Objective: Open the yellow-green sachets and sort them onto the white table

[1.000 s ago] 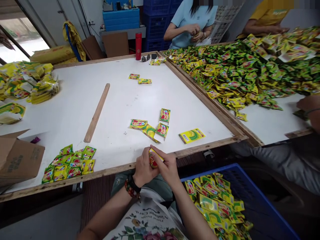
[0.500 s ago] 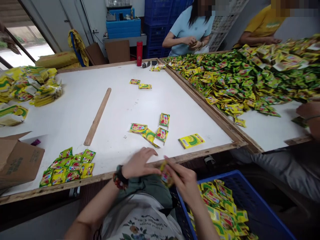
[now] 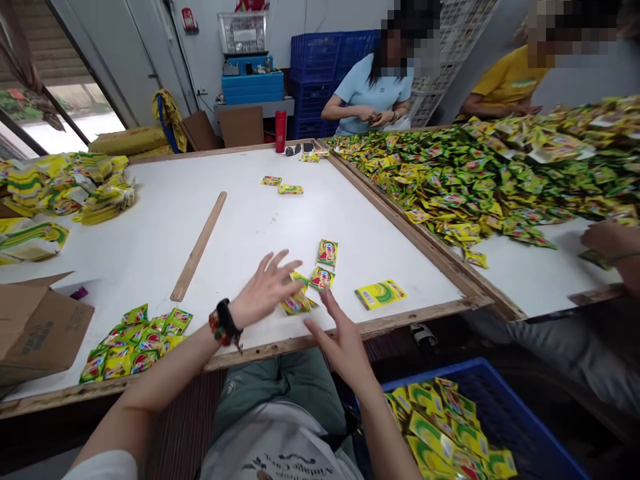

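My left hand [image 3: 265, 291] reaches over the table with its fingers spread. Under its fingertips lies a blurred yellow-green candy box [image 3: 297, 303]; whether they touch it I cannot tell. My right hand [image 3: 345, 343] is at the table's front edge, thumb and forefinger apart, holding nothing. Just beyond the hands are a small printed box [image 3: 323, 277] and another [image 3: 327, 252] behind it. A flat yellow carton [image 3: 381, 294] lies to the right of them. Below my right arm stands a blue crate [image 3: 520, 413] with many yellow packs [image 3: 445, 427] in it.
Green sachets [image 3: 145, 337] are heaped at the front left, beside a cardboard box [image 3: 45, 327]. A wooden strip [image 3: 199, 247] lies on the white table [image 3: 240, 220]. Flat cartons [image 3: 95, 187] are stacked at the left. Beyond a wooden divider [image 3: 400, 213], two people sit by a large sachet pile [image 3: 475, 167].
The small pack is gone from my right hand, which has opened. My left hand has moved forward over the table, and a box there has shifted nearer me. The view has tilted up.
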`<state>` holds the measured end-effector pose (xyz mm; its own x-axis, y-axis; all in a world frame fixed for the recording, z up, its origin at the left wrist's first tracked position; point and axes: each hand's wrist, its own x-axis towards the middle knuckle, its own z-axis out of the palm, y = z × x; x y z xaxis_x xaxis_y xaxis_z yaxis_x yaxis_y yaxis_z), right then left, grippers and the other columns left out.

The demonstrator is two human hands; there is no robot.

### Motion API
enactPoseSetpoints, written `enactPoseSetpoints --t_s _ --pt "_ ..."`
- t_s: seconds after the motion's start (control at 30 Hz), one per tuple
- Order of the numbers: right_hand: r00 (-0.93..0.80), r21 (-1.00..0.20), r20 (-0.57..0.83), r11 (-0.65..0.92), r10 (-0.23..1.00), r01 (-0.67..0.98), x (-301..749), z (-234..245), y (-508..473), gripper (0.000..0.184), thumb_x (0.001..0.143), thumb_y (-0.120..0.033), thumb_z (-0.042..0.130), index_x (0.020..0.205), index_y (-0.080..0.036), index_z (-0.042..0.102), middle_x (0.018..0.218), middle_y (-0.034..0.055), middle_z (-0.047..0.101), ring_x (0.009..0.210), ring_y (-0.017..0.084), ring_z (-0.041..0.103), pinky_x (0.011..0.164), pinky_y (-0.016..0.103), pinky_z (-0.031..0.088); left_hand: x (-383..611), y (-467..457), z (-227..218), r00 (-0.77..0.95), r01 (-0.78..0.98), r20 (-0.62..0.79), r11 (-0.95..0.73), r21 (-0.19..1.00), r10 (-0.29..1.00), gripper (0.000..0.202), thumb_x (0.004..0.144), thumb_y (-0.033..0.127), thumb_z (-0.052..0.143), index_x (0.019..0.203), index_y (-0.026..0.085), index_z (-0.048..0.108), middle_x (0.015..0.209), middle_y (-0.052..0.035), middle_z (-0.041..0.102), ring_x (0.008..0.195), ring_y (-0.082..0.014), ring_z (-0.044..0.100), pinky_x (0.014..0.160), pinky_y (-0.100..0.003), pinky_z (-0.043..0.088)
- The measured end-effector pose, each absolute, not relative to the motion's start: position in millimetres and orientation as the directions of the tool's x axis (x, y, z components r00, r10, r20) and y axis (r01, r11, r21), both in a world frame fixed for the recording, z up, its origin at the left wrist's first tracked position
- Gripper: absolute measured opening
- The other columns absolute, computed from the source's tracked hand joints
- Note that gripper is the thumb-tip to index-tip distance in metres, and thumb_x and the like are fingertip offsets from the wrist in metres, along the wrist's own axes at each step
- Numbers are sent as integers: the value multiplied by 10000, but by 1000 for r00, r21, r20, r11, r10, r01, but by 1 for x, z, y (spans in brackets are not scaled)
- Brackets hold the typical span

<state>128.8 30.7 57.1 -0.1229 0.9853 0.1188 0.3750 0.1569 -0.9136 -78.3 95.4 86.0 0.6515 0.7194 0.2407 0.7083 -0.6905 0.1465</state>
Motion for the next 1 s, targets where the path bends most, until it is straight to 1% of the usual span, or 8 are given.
enactPoseSetpoints --t_s 0.07,0.13,0.23,0.37,0.5,0.6,0.77,1.0 --pt "-244 -966 62 120 968 228 112 54 36 439 865 -367 590 1269 -195 588 1239 107 659 1085 270 624 800 360 543 -70 59 78 617 624 402 -732 273 676 722 739 -74 444 1336 330 399 1547 -46 247 1459 -307 126 1151 -576 202" --pt "-329 -996 30 54 944 64 100 46 34 332 876 -344 571 1169 -201 634 1109 70 710 992 238 648 821 348 531 -60 30 61 382 566 515 -635 525 767 773 781 16 471 1448 292 196 1570 -106 148 1457 -308 151 1138 -552 270" --pt "-301 -986 -10 -59 954 -154 91 29 19 363 835 -281 589 1193 -230 614 1148 51 696 1042 229 632 929 367 497 -43 5 30 102 457 389 -391 799 915 807 846 212 529 1487 187 37 1520 -193 242 1393 -308 324 1080 -483 389" --pt "-245 -922 -138 -215 960 -322 96 11 -2 537 634 -192 671 1165 -269 658 1214 30 679 1155 267 590 1039 424 430 -20 -4 7 -181 506 273 -149 849 945 746 803 350 640 1409 177 240 1289 -156 536 1104 -266 600 899 -399 521" --pt "-258 -778 -256 -357 932 -516 102 16 -1 335 704 -358 657 997 -223 746 1069 62 742 1062 296 646 977 458 474 -11 -6 -1 -220 626 394 -180 758 892 693 768 362 645 1354 199 311 1140 -112 623 879 -228 667 712 -336 551" --pt "-198 -805 -299 -358 933 -472 96 27 7 293 747 -448 681 893 -210 769 981 54 765 973 274 675 925 425 506 -15 -9 -10 -132 721 569 -315 617 812 648 780 374 601 1341 198 329 1128 -119 624 858 -232 671 681 -339 548" --pt "-203 -928 -199 -251 959 -277 93 35 12 373 769 -424 694 1087 -235 734 1077 36 752 1008 258 682 933 412 514 -23 -11 -17 -3 669 660 -488 560 752 534 794 336 551 1276 225 351 1059 -77 631 872 -211 669 676 -318 546" --pt "-153 -977 144 165 978 133 107 39 8 262 815 -306 664 1054 -236 748 1032 64 757 881 252 733 831 380 574 -19 -7 -11 59 678 244 -218 702 968 606 710 369 631 1237 200 383 993 -71 675 803 -247 692 662 -345 538"
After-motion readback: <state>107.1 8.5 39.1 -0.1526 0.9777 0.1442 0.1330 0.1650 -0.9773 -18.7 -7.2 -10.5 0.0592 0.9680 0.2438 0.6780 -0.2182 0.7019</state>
